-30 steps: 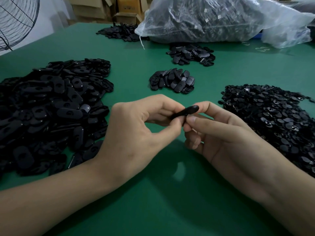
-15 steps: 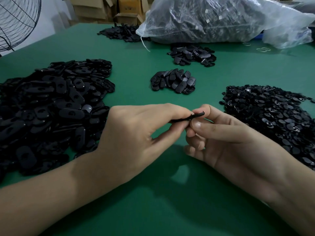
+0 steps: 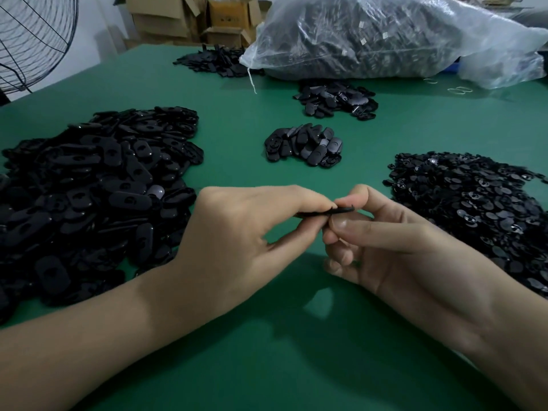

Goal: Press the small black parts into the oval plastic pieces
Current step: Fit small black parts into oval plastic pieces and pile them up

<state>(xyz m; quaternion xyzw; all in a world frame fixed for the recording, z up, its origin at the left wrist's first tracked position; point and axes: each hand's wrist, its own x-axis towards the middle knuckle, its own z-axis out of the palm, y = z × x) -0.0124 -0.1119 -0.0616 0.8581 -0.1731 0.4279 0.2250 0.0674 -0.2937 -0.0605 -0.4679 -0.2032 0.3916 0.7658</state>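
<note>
A flat black oval plastic piece [image 3: 326,213] is held edge-on above the green table [image 3: 281,366], in the middle of the view. My left hand [image 3: 246,241] pinches its left end between thumb and fingers. My right hand [image 3: 382,241] pinches its right end, thumb underneath and forefinger on top. Whether a small black part sits in the piece is hidden by my fingers. A large heap of oval pieces [image 3: 89,197] lies to the left. A heap of small black parts [image 3: 474,209] lies to the right.
A small pile of oval pieces [image 3: 305,145] lies beyond my hands, another pile [image 3: 338,97] farther back and a third [image 3: 213,59] at the far edge. A big clear bag of black parts [image 3: 385,37] lies at the back. Cardboard boxes [image 3: 189,17] and a fan [image 3: 32,40] stand behind.
The oval piece has turned from tilted to level and edge-on. Both hands have closed in tighter on it, and my right forefinger now lies over its right end.
</note>
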